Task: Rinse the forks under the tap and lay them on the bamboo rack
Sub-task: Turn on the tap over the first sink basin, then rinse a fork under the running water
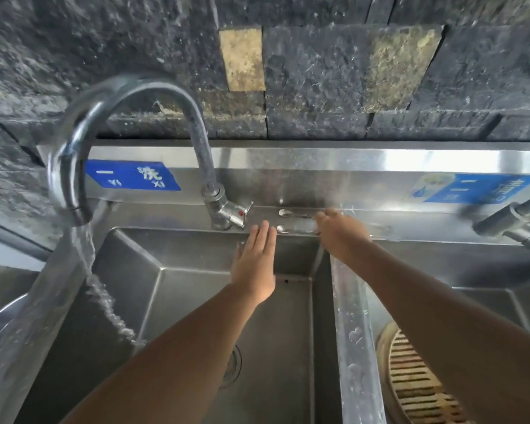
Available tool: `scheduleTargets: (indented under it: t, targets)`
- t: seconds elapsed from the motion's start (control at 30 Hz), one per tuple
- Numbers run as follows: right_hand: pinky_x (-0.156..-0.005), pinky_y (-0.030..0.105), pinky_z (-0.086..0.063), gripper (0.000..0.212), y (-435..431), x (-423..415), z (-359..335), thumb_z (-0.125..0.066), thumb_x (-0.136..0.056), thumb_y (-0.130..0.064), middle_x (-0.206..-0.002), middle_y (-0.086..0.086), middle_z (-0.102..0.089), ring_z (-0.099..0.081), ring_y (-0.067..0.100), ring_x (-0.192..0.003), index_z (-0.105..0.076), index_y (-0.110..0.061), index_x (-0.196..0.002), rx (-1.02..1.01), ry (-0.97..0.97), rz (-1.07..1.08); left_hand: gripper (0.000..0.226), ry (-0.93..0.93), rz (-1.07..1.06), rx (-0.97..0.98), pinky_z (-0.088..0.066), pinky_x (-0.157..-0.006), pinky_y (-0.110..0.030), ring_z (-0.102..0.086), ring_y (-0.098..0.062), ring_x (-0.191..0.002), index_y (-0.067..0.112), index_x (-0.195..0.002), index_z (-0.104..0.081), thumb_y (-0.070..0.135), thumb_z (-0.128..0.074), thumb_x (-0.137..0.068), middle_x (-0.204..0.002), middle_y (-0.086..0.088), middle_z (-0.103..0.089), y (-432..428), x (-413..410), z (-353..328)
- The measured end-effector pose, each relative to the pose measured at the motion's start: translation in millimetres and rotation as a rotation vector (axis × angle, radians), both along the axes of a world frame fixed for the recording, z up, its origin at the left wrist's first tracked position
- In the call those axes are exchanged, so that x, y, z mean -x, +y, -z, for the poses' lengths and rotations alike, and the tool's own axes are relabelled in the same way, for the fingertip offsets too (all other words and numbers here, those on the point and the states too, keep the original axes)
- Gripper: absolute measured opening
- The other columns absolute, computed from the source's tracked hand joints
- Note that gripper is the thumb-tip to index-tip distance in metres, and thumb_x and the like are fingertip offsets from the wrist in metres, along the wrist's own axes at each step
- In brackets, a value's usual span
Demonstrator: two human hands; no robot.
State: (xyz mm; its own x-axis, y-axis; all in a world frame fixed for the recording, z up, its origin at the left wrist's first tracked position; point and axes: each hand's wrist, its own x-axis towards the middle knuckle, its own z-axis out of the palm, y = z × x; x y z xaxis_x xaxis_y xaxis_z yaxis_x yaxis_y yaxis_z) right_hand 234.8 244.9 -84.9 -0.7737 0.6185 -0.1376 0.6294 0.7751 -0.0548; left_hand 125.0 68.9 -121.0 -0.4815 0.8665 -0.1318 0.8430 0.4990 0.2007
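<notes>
Two steel forks lie side by side on the sink's back ledge, just right of the tap base. Only the far fork (285, 212) and the near fork (283, 229) show their rounded-looking left ends. My right hand (341, 234) covers their handles with curled fingers; whether it grips them is hidden. My left hand (253, 264) hovers flat with fingers straight, its tips just left of the near fork, holding nothing. The curved tap (129, 96) pours water (88, 255) into the left basin (190, 298). The round bamboo rack (416, 384) lies in the right basin, partly under my right forearm.
A steel divider (352, 328) separates the two basins. The tap lever with a red dot (237, 214) is beside my left fingertips. A drain (233, 365) sits under my left forearm. A second tap (514, 221) juts in at the right. A rough dark stone wall (318, 71) stands behind.
</notes>
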Motion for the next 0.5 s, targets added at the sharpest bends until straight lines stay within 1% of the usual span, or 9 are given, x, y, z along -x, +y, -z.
scheduleTargets:
  t: [0.1, 0.17, 0.27, 0.33, 0.4, 0.47, 0.5]
  targets:
    - [-0.078, 0.044, -0.058, 0.027, 3, 6, 0, -0.056, -0.089, 0.001, -0.113, 0.013, -0.066, -0.069, 0.038, -0.1, -0.063, -0.007, -0.114, -0.017, -0.066, -0.051, 0.096, -0.034, -0.015, -0.021, -0.026, -0.117, -0.044, 0.011, -0.02, -0.151, 0.016, -0.156, 0.004, 0.011, -0.061, -0.086, -0.164, 0.0, 0.015, 0, -4, -1]
    - [-0.08, 0.043, -0.058, 0.029, 3, 7, -1, -0.055, -0.089, 0.0, -0.113, 0.013, -0.067, -0.069, 0.038, -0.101, -0.064, -0.008, -0.115, -0.051, -0.098, -0.081, 0.097, -0.042, -0.018, -0.03, -0.028, -0.116, -0.045, 0.013, -0.019, -0.15, 0.017, -0.156, 0.005, 0.009, -0.06, -0.085, -0.164, 0.002, 0.016, 0, -3, 0]
    - [-0.073, 0.039, -0.055, 0.029, -1, 5, -4, -0.055, -0.087, -0.001, -0.109, 0.01, -0.067, -0.07, 0.036, -0.097, -0.061, -0.012, -0.114, -0.054, -0.107, -0.114, 0.095, -0.076, 0.014, -0.01, -0.029, -0.116, -0.045, 0.014, -0.018, -0.15, 0.018, -0.156, 0.006, 0.005, -0.057, -0.086, -0.164, 0.003, 0.017, -1, 2, 0]
    - [-0.066, 0.035, -0.047, 0.028, -8, 3, -9, -0.054, -0.087, -0.001, -0.108, 0.009, -0.067, -0.07, 0.034, -0.095, -0.06, -0.013, -0.113, -0.057, -0.115, -0.119, 0.094, -0.105, 0.026, 0.018, -0.028, -0.116, -0.047, 0.014, -0.018, -0.15, 0.018, -0.156, 0.006, 0.003, -0.054, -0.086, -0.164, 0.003, 0.016, 0, 5, -5]
    - [-0.064, 0.033, -0.041, 0.026, -15, 1, -19, -0.055, -0.088, -0.004, -0.108, 0.007, -0.066, -0.07, 0.033, -0.095, -0.059, -0.015, -0.111, -0.064, -0.099, -0.124, 0.092, -0.114, 0.035, 0.06, -0.029, -0.116, -0.047, 0.011, -0.018, -0.15, 0.017, -0.156, 0.005, 0.002, -0.053, -0.086, -0.164, 0.002, 0.014, 2, 8, -13]
    - [-0.064, 0.032, -0.04, 0.025, -26, 1, -29, -0.056, -0.089, -0.007, -0.108, 0.006, -0.066, -0.069, 0.032, -0.094, -0.057, -0.019, -0.111, -0.046, -0.077, -0.127, 0.088, -0.089, 0.052, 0.108, -0.03, -0.115, -0.047, 0.006, -0.02, -0.151, 0.013, -0.156, 0.0, 0.003, -0.055, -0.087, -0.165, -0.001, 0.009, 2, 10, -23]
    - [-0.065, 0.032, -0.04, 0.026, -33, 2, -34, -0.055, -0.089, -0.007, -0.108, 0.006, -0.066, -0.069, 0.032, -0.094, -0.056, -0.021, -0.111, -0.03, -0.067, -0.127, 0.085, -0.072, 0.063, 0.12, -0.03, -0.115, -0.047, 0.001, -0.022, -0.151, 0.011, -0.155, -0.005, 0.003, -0.055, -0.087, -0.165, -0.003, 0.004, 2, 10, -29]
